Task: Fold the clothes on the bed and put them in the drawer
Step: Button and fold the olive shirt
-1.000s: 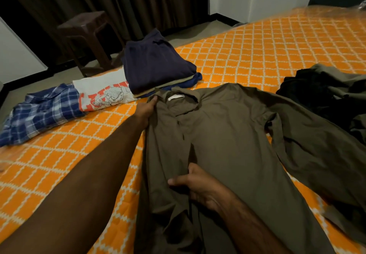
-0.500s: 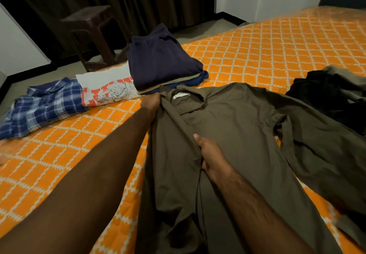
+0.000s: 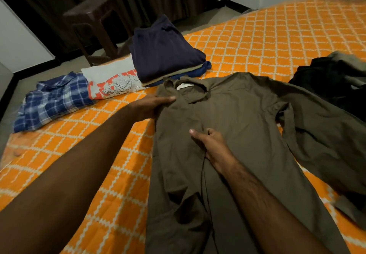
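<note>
Head view: your olive-brown long-sleeved collared shirt (image 3: 237,126) lies spread front-up on the orange bed cover with white lattice lines (image 3: 277,41). Your left hand (image 3: 152,106) pinches its shoulder edge just beside the collar, thumb on top. Your right hand (image 3: 210,144) grips the front placket mid-chest, fingers curled round the cloth. Beyond the collar: folded navy stack (image 3: 164,49), white printed tee (image 3: 112,81), blue plaid shirt (image 3: 53,99). Dark unfolded heap (image 3: 332,79) far right.
</note>
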Tool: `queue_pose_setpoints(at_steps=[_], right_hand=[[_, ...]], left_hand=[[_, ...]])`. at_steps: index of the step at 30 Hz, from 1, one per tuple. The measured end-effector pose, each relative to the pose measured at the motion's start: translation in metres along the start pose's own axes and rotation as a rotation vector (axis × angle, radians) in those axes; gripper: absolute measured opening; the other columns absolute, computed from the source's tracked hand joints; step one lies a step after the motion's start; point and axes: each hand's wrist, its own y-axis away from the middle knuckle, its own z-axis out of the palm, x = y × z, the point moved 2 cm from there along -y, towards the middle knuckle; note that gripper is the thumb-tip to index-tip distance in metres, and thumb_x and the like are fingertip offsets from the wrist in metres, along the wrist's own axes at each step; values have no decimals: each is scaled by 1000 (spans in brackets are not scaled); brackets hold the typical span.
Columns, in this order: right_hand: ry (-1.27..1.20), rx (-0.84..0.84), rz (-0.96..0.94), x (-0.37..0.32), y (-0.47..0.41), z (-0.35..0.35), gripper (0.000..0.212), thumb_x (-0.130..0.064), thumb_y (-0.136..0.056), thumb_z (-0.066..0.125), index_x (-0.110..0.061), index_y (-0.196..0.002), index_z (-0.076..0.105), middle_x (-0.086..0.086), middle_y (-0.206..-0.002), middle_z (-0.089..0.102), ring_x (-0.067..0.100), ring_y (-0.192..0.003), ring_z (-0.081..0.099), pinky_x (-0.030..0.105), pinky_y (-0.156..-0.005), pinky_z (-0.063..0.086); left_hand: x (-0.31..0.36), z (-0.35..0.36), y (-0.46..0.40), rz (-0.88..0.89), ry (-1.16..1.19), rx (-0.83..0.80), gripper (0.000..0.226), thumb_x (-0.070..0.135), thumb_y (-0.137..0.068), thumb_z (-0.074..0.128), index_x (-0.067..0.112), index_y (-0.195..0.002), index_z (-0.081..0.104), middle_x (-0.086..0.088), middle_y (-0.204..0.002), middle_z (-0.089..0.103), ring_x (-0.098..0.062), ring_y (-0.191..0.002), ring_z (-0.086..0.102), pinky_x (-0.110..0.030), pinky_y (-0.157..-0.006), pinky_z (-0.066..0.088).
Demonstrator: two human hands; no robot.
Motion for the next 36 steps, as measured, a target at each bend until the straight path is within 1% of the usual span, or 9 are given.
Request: queue_pose_setpoints(at_steps=[5, 13, 16, 19, 22, 25, 28, 32, 36], right_hand=[[36, -102, 17, -14, 19, 8, 41, 7, -82, 76, 3, -121, 63, 19, -111, 74, 31, -98, 73, 42, -84, 62], [127, -110, 91, -21, 76, 26, 43, -30, -86, 79, -11, -123, 66, 9, -113, 75, 25, -102, 73, 41, -84, 61], [279, -118, 214, -1, 97, 20, 49, -49, -82, 79, -14, -116, 70, 1, -94, 78, 15, -78, 76, 30, -68, 60], [382, -64, 217, 14, 111, 9, 19, -21, -92, 73, -11, -105, 65, 2, -73, 69, 6, -46, 62, 18, -43, 48], [277, 26, 164, 14, 120, 6, 13, -18, -98, 63, -11, -109, 64, 5, -90, 71, 15, -72, 68, 21, -48, 51], [255, -40, 225, 17, 130, 7, 40, -43, -89, 73, -15, -116, 69, 2, -105, 77, 19, -93, 73, 25, -66, 56], [377, -107, 205, 20, 145, 8, 50, -30, -73, 88, -11, -115, 69, 2, -104, 78, 18, -96, 72, 26, -74, 57], [18, -118, 159, 13, 158, 13, 19, 14, -84, 57, -1, -92, 66, 13, -83, 73, 21, -69, 73, 27, -61, 61], [-296, -126, 227, 8, 168, 16, 30, 10, -92, 38, 10, -113, 61, 23, -96, 73, 30, -72, 74, 35, -61, 63]], left_hand=[[-36, 10, 53, -93, -297, -47, 53, 52, -79, 77, 14, -115, 70, -8, -98, 75, -17, -84, 68, -26, -59, 51], [-67, 25, 113, 84, 278, 95, 48, 45, -84, 74, 11, -117, 67, -9, -112, 71, -27, -100, 67, -39, -82, 52], [-70, 31, 128, 53, 93, 3, 45, 42, -81, 79, 17, -117, 69, 0, -116, 72, -24, -109, 66, -40, -91, 49], [-72, 34, 135, 63, -24, 131, 41, 48, -80, 79, 16, -106, 75, -4, -103, 75, -21, -87, 69, -31, -67, 50], [-75, 36, 145, 59, 118, 255, 52, 56, -80, 75, 11, -105, 73, -11, -102, 72, -26, -79, 66, -28, -58, 47], [-84, 47, 161, -6, 170, 82, 62, 60, -74, 79, 11, -112, 70, -7, -94, 69, -26, -78, 62, -33, -63, 49], [-97, 51, 179, 3, 64, -27, 60, 55, -69, 85, 18, -115, 71, -6, -102, 72, -27, -85, 63, -35, -69, 52], [-97, 52, 197, 85, 274, 15, 33, 39, -84, 76, 15, -106, 72, -5, -102, 72, -25, -93, 66, -37, -76, 53], [-91, 56, 210, 169, 417, -29, 28, 33, -88, 72, 17, -112, 70, -6, -109, 73, -27, -99, 69, -46, -94, 52]])
